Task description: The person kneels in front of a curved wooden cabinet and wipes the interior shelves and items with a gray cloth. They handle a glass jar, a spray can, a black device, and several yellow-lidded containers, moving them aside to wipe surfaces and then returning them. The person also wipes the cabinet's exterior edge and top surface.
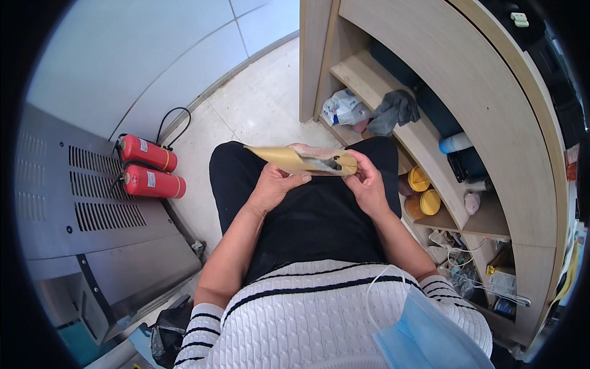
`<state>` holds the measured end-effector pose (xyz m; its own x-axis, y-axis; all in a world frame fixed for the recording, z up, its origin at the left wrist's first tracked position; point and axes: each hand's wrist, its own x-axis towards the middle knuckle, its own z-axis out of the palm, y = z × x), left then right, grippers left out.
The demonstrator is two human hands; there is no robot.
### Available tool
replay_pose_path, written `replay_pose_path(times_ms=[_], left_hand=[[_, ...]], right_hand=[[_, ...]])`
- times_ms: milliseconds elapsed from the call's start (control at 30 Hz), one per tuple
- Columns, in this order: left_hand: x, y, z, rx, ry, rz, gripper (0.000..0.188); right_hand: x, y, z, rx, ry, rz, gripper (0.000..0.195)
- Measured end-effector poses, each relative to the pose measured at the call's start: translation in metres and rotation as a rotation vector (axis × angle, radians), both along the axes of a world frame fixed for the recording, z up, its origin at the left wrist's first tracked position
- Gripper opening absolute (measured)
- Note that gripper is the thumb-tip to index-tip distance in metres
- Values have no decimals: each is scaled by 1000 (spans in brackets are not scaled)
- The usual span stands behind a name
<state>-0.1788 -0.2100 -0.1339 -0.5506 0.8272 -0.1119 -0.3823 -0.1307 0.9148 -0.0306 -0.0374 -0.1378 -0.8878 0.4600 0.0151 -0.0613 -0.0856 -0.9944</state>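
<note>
A yellow-gold flat packet is held level above my lap, in black trousers. My left hand grips its near edge, with the thumb along the underside. The packet's right end is pinched between the thumb and fingers of my right hand. A grey and dark patch shows on the packet's middle and right; motion blur hides whether this is print or an opening. Some fingers of both hands are hidden behind the packet.
Two red fire extinguishers lie by a vented metal cabinet on the left. At right, wooden shelves hold a grey cloth, a plastic bag, yellow-lidded jars and white cables. A blue face mask hangs before my chest.
</note>
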Motion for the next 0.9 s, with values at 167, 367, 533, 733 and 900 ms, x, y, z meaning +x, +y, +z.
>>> replay_pose_path(times_ms=[167, 367, 533, 733, 900], left_hand=[[-3, 0, 6, -11, 152, 6, 57], [-4, 1, 2, -15, 237, 29, 58], [-4, -1, -4, -42, 208, -3, 57], [-6, -2, -26, -88, 88, -93, 36], [9, 12, -5, -136, 38, -54, 38]], right_hand=[[0, 0, -4, 25, 24, -15, 41], [0, -2, -2, 65, 41, -23, 39], [4, 0, 3, 248, 8, -33, 42], [10, 5, 26, 513, -101, -53, 58], [21, 11, 51, 641, -88, -51, 67]])
